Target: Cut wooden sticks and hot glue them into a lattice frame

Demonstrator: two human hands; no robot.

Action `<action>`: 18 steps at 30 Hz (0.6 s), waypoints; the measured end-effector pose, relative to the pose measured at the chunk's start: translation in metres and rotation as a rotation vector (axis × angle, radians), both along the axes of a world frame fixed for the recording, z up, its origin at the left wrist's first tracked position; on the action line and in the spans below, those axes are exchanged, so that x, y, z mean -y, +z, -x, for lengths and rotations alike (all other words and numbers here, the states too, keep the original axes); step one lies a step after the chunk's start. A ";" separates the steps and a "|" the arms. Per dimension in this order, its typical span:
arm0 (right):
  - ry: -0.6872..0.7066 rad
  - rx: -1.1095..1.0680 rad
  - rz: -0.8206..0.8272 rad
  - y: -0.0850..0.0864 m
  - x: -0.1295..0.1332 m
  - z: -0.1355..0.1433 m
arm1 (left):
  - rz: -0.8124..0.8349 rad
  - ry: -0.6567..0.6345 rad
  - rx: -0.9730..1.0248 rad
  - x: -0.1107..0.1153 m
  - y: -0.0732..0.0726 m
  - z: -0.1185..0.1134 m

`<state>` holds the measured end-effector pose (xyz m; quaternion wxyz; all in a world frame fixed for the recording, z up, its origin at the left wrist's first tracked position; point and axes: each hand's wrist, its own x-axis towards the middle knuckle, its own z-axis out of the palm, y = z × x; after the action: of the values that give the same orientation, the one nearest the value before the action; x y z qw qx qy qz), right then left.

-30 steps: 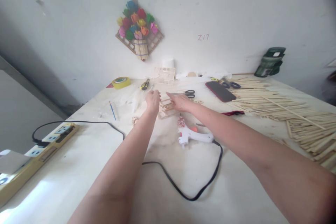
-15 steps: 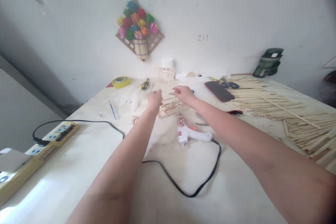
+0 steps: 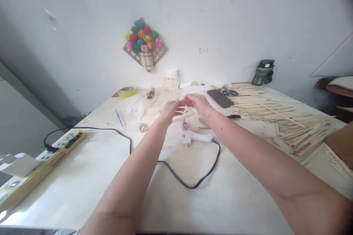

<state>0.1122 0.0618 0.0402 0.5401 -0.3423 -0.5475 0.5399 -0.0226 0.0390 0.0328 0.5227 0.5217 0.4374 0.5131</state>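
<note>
My left hand (image 3: 169, 112) and my right hand (image 3: 201, 104) meet over the wooden stick frame (image 3: 188, 110) near the middle of the table. The left fingers are stretched out and spread, pointing right. My right fingers are bent together against the left fingertips; whatever they pinch is too small or hidden to make out. Most of the frame lies behind the hands. Just below them, a white glue gun (image 3: 194, 137) rests on its side, its nozzle toward the frame. A small clump of beige pieces (image 3: 142, 127) lies left of my left hand.
Thin wooden sticks (image 3: 270, 108) cover the right side, beside a phone (image 3: 220, 98) and dark-handled scissors (image 3: 230, 92). A black cord (image 3: 193, 187) loops across the front. At left are a power strip (image 3: 62, 147), a blue brush (image 3: 119, 118) and yellow tape (image 3: 127, 92).
My hands have come together, the left fingers spreading out from a closed shape. The slim metal tool at my right fingers no longer shows. The camera view has shifted.
</note>
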 end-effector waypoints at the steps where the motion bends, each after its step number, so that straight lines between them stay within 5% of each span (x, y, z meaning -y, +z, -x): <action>1: -0.006 0.003 -0.011 0.000 0.005 -0.003 | 0.001 -0.027 -0.004 0.003 0.000 -0.003; 4: -0.043 0.023 -0.043 -0.003 0.018 -0.011 | -0.036 -0.030 -0.080 0.013 0.002 -0.010; 11: -0.050 0.037 -0.017 -0.005 0.046 -0.029 | -0.219 0.194 -0.498 0.031 0.007 -0.020; 18: 0.068 -0.044 0.048 -0.009 0.056 -0.044 | -0.410 0.049 -0.354 0.030 0.006 -0.009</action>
<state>0.1562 0.0061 0.0314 0.5251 -0.3244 -0.5334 0.5783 -0.0137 0.0093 0.0385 0.3094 0.6874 0.4214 0.5041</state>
